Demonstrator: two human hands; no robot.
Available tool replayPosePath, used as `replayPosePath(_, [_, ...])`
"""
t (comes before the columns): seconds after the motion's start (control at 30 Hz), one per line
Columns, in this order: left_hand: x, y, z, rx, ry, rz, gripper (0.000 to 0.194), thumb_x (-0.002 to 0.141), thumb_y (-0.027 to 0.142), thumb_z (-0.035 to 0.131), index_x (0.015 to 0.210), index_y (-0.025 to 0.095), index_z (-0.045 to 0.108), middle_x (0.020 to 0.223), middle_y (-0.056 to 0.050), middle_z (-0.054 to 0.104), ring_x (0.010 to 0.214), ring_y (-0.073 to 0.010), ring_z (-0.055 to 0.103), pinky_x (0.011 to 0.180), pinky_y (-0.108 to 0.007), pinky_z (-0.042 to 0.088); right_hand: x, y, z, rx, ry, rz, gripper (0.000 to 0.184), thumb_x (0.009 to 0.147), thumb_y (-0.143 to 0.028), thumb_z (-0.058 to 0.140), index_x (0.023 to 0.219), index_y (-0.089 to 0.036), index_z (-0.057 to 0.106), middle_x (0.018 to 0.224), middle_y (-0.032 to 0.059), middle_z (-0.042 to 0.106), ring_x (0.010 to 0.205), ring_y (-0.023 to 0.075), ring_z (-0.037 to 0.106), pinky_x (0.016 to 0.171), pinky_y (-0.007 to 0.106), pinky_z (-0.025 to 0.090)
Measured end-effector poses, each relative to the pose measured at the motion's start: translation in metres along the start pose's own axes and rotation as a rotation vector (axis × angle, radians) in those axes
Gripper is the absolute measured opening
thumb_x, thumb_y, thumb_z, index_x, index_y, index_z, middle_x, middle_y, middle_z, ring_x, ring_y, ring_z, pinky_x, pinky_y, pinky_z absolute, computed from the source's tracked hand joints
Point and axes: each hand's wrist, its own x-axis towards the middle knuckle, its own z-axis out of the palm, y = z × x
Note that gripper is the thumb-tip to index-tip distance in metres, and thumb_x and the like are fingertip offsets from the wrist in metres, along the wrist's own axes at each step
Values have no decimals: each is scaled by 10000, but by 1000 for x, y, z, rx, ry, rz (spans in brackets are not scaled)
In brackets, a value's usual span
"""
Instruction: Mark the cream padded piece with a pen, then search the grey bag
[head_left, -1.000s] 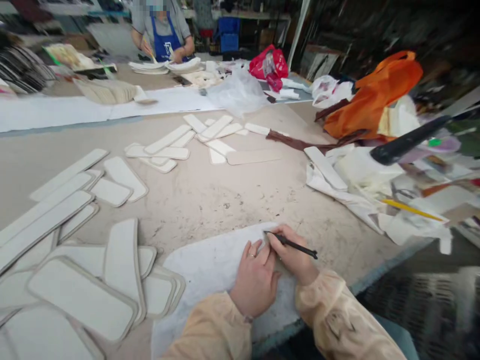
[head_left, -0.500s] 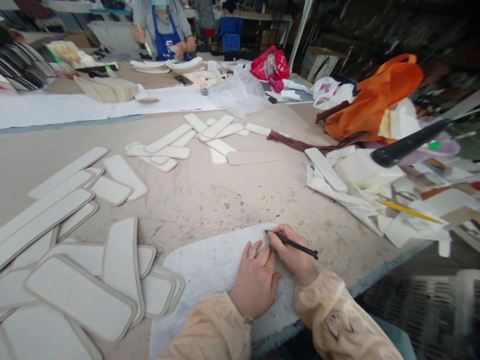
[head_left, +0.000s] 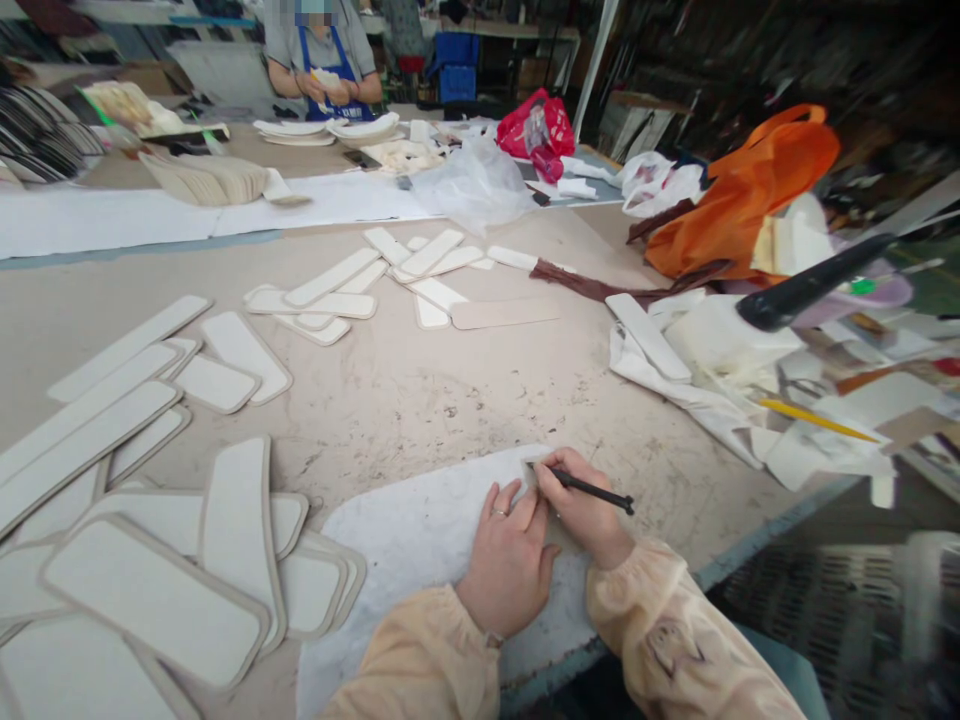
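My right hand (head_left: pixel 589 505) pinches a slim black pen (head_left: pixel 596 487), its tip down near the upper edge of a white cloth-like sheet (head_left: pixel 420 540). Spread flat beside it, my left hand (head_left: pixel 506 560) presses on the same sheet, fingertips close to the pen tip. Something thin and greyish shows under and between the hands, mostly hidden by them. To the left lies a loose heap of white panels with beige borders and rounded corners (head_left: pixel 157 600), overlapping one another.
More narrow white strips (head_left: pixel 330 280) lie farther back. On the right are an orange bag (head_left: pixel 739 210), a black handle (head_left: pixel 814 285), a yellow pencil (head_left: pixel 817 420) and scraps. Across the table a co-worker in a blue apron (head_left: pixel 330 65) holds a pale piece. The table edge (head_left: pixel 780 530) runs close by my right arm.
The view has shifted slightly. My hands and the pen keep nearly the same place on the sheet. The co-worker's hands have come together around a pale piece.
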Motion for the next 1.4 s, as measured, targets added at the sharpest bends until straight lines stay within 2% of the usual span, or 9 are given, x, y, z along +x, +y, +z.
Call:
replayPosePath(0.83, [0, 0, 2, 4, 1, 0, 527, 812, 306, 532, 1317, 188, 437, 1369, -67, 451, 1282, -298, 329, 1109, -526, 235, 0, -3, -2, -11, 17, -12, 178, 825, -367, 530, 733, -218, 565, 617, -39, 579, 567, 119, 545, 582, 222, 428])
replayPosePath(1.13, [0, -1, 2, 28, 6, 10, 511, 828, 323, 510, 1311, 170, 442, 1329, -87, 484, 1279, -305, 342, 1099, -533, 253, -5, 2, 1, 27, 117, -6, 216, 831, -411, 519, 758, -212, 562, 616, -21, 610, 560, 137, 568, 583, 242, 445])
replayPosePath(1.4, [0, -1, 3, 12, 11, 4, 523, 822, 318, 513, 1315, 161, 439, 1331, -97, 483, 1277, -316, 345, 1096, -545, 251, -1, 2, 0, -32, 83, 18, 204, 821, -408, 521, 759, -221, 574, 615, -29, 612, 565, 135, 578, 577, 241, 443])
